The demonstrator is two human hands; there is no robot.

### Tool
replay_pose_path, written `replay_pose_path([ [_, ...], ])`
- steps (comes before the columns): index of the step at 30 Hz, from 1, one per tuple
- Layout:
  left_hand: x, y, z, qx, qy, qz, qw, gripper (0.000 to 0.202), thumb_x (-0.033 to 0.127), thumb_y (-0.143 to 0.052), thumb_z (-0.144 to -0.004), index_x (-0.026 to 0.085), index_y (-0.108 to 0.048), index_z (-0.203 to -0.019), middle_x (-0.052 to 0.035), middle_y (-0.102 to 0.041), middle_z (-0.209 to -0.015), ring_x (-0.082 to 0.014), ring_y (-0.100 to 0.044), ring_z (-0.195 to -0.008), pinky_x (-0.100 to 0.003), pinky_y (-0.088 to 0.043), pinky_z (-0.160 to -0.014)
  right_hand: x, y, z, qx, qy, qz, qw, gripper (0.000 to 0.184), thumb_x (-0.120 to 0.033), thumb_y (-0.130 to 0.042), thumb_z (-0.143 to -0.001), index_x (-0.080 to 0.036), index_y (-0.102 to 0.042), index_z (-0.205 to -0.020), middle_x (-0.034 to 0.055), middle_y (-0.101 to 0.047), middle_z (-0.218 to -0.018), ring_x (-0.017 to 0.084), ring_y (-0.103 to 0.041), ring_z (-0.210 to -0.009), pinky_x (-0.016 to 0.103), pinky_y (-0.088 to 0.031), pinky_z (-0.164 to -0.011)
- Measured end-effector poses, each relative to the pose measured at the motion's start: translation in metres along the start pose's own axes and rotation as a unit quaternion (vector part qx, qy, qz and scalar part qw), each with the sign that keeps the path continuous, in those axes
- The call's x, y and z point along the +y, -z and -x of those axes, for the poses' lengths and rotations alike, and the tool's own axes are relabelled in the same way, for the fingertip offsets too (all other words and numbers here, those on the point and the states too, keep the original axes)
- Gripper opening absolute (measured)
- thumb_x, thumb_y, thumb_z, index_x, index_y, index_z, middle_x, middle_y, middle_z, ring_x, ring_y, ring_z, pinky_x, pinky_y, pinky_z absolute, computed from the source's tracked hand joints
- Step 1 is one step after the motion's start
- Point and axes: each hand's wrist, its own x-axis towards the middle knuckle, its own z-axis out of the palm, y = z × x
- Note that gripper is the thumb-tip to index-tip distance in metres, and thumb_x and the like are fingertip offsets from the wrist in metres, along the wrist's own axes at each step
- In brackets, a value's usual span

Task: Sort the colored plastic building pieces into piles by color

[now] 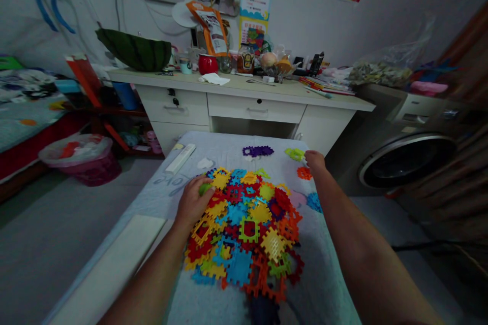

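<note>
A large heap of interlocking plastic building pieces (237, 213) in yellow, blue, red, orange and green lies on the cloth-covered table. At the heap's left edge, my left hand (193, 199) is closed around a green building piece (205, 189). My right hand (315, 160) reaches to the table's far right corner, its fingers closed at the end of some lime-green building pieces (294, 154). Just below these lies an orange piece (304, 173), and a blue piece (314, 202) sits nearer along the right edge. Purple pieces (258, 151) form a row at the back.
A white remote control (180, 159) lies at the table's back left. A long white board (114, 264) runs along the left edge. Behind stands a white desk (251, 92) with half a watermelon (135, 51), jars and papers. A washing machine (407, 137) stands right.
</note>
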Motion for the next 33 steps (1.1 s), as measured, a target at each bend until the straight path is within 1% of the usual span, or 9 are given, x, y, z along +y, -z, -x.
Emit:
replay_pose_path([
  [2, 0.0, 0.0, 0.0, -0.001, 0.003, -0.002, 1.0, 0.03, 0.044, -0.06, -0.077, 0.023, -0.07, -0.096, -0.0097, -0.062, -0.125, -0.0285, -0.056, -0.122, -0.048, -0.037, -0.113, -0.006, -0.002, 0.014, 0.029, -0.011, -0.018, 0.999, 0.016, -0.026, -0.056, -0.075, -0.02, -0.059, -0.09, 0.0017, -0.059, -0.065, 0.015, -0.053, -0.061, 0.025, -0.039, -0.051],
  [4, 0.001, 0.0, 0.001, -0.003, 0.004, -0.005, 1.0, 0.03, 0.044, -0.06, -0.077, 0.023, -0.069, -0.097, -0.0095, -0.062, -0.125, -0.0282, -0.055, -0.122, -0.048, -0.037, -0.113, -0.015, -0.007, 0.032, 0.01, 0.006, -0.058, 0.998, 0.018, -0.026, -0.06, -0.073, -0.019, -0.06, -0.09, 0.0031, -0.064, -0.074, 0.015, -0.057, -0.066, 0.023, -0.042, -0.055],
  [8, 0.003, 0.0, 0.001, -0.004, 0.005, -0.008, 1.0, 0.03, 0.043, -0.06, -0.077, 0.023, -0.069, -0.097, -0.0092, -0.063, -0.124, -0.028, -0.056, -0.122, -0.048, -0.038, -0.113, -0.033, -0.022, 0.075, -0.167, 0.122, -0.036, 0.978, 0.026, -0.033, -0.065, -0.072, -0.019, -0.064, -0.093, 0.0026, -0.069, -0.084, 0.015, -0.061, -0.073, 0.024, -0.044, -0.062],
  [11, 0.004, 0.001, 0.001, -0.006, -0.001, -0.005, 1.0, 0.03, 0.042, -0.059, -0.077, 0.023, -0.069, -0.096, -0.0092, -0.064, -0.122, -0.0279, -0.057, -0.121, -0.047, -0.039, -0.112, -0.043, -0.036, 0.1, -0.306, 0.206, 0.102, 0.924, 0.021, -0.032, -0.063, -0.076, -0.017, -0.069, -0.09, 0.0029, -0.07, -0.084, 0.016, -0.061, -0.076, 0.027, -0.046, -0.07],
  [13, 0.004, 0.001, 0.001, -0.005, -0.007, -0.003, 1.0, 0.029, 0.043, -0.059, -0.077, 0.023, -0.069, -0.096, -0.009, -0.064, -0.12, -0.0278, -0.058, -0.12, -0.047, -0.04, -0.112, -0.048, -0.043, 0.112, -0.355, 0.246, 0.214, 0.876, 0.018, -0.029, -0.063, -0.077, -0.016, -0.071, -0.088, 0.0041, -0.071, -0.087, 0.017, -0.061, -0.078, 0.027, -0.045, -0.074],
  [16, 0.001, 0.0, 0.001, -0.006, -0.007, -0.003, 1.0, 0.03, 0.043, -0.059, -0.077, 0.022, -0.069, -0.096, -0.0094, -0.064, -0.121, -0.028, -0.057, -0.121, -0.047, -0.039, -0.112, -0.052, -0.052, 0.122, -0.368, 0.271, 0.357, 0.815, 0.02, -0.02, -0.063, -0.076, -0.016, -0.073, -0.092, 0.0059, -0.072, -0.094, 0.018, -0.062, -0.084, 0.025, -0.043, -0.074],
  [19, -0.001, -0.001, 0.001, -0.007, -0.003, -0.004, 1.0, 0.031, 0.043, -0.059, -0.077, 0.022, -0.07, -0.098, -0.0094, -0.062, -0.124, -0.0279, -0.056, -0.123, -0.047, -0.037, -0.113, -0.053, -0.056, 0.128, -0.363, 0.268, 0.435, 0.779, 0.025, -0.012, -0.062, -0.072, -0.015, -0.073, -0.094, 0.006, -0.072, -0.094, 0.017, -0.06, -0.082, 0.023, -0.039, -0.068],
  [24, -0.002, -0.001, 0.001, -0.004, -0.002, -0.004, 1.0, 0.031, 0.043, -0.059, -0.077, 0.022, -0.07, -0.098, -0.0087, -0.062, -0.126, -0.0275, -0.055, -0.123, -0.046, -0.037, -0.113, -0.052, -0.055, 0.131, -0.352, 0.259, 0.448, 0.78, 0.019, -0.008, -0.056, -0.074, -0.013, -0.071, -0.085, 0.004, -0.068, -0.086, 0.013, -0.053, -0.073, 0.022, -0.033, -0.061],
  [33, -0.004, -0.002, 0.0, -0.005, -0.004, -0.011, 1.0, 0.032, 0.044, -0.059, -0.078, 0.022, -0.07, -0.099, -0.0095, -0.062, -0.125, -0.0276, -0.055, -0.123, -0.046, -0.037, -0.113, -0.045, -0.055, 0.126, -0.387, 0.254, 0.403, 0.79, 0.017, -0.003, -0.054, -0.068, -0.015, -0.064, -0.076, -0.0021, -0.058, -0.072, 0.01, -0.045, -0.065, 0.021, -0.029, -0.057],
])
